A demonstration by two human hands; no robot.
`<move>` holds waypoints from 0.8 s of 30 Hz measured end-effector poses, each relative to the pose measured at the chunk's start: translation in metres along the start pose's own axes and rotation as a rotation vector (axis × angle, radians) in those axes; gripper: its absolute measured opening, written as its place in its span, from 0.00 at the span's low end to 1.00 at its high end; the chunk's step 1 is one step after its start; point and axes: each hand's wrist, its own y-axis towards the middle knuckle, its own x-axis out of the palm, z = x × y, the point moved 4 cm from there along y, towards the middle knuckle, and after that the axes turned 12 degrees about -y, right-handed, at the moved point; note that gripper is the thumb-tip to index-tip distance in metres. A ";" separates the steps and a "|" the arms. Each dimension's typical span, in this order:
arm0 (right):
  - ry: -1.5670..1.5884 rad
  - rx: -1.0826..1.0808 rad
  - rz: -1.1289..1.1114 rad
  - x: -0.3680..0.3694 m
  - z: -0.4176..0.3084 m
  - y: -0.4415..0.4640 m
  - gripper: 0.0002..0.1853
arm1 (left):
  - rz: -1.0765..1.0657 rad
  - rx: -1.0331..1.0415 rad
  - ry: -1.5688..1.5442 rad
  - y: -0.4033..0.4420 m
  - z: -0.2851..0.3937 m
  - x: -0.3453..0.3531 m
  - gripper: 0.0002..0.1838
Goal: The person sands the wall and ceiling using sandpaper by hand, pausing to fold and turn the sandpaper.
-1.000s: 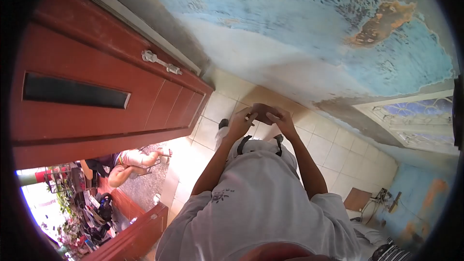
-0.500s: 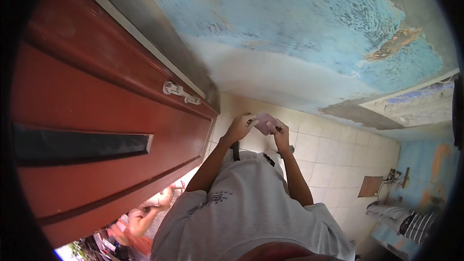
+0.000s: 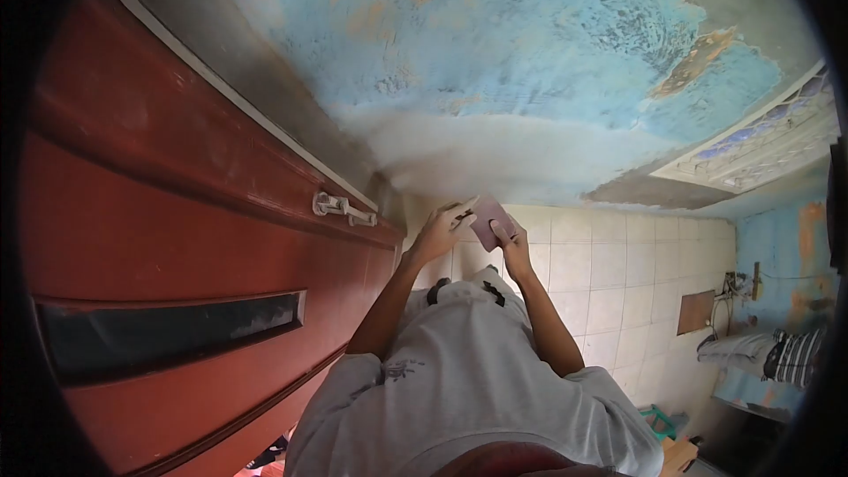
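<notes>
A flat mauve sheet, which looks like a folded piece of sandpaper (image 3: 490, 223), is in front of my waist. My right hand (image 3: 512, 243) grips its right side, with the thumb lying across the near face and the other fingers mostly hidden behind. On the other side, my left hand (image 3: 449, 228) is right at the sheet's left edge. Its pale, dusty fingers are stretched out and the thumb stands apart from them; the fingertips seem to touch the sheet's upper left corner.
A red door (image 3: 203, 212) with a metal bolt (image 3: 343, 208) stands close on my left. Ahead is a patchy blue wall (image 3: 495, 44), with a white vent grille (image 3: 751, 146) at right. Pale floor tiles (image 3: 609, 265) run rightward to a brown board (image 3: 695, 313) and striped cloth (image 3: 795, 359).
My view has shifted, and the door now covers most of the gap where another person showed. The sandpaper is tilted more upright. My left fingers have moved up along its edge.
</notes>
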 end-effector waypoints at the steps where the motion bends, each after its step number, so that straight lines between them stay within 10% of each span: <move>1: -0.006 -0.039 0.040 -0.006 -0.003 0.005 0.28 | 0.012 0.011 -0.062 0.005 0.003 -0.003 0.23; 14: 0.071 -0.047 0.073 -0.065 -0.010 0.050 0.28 | 0.259 0.193 0.351 0.100 0.137 -0.115 0.19; 24: -0.132 -0.363 0.087 -0.108 -0.108 0.093 0.30 | 0.621 0.782 0.701 0.173 0.285 -0.200 0.20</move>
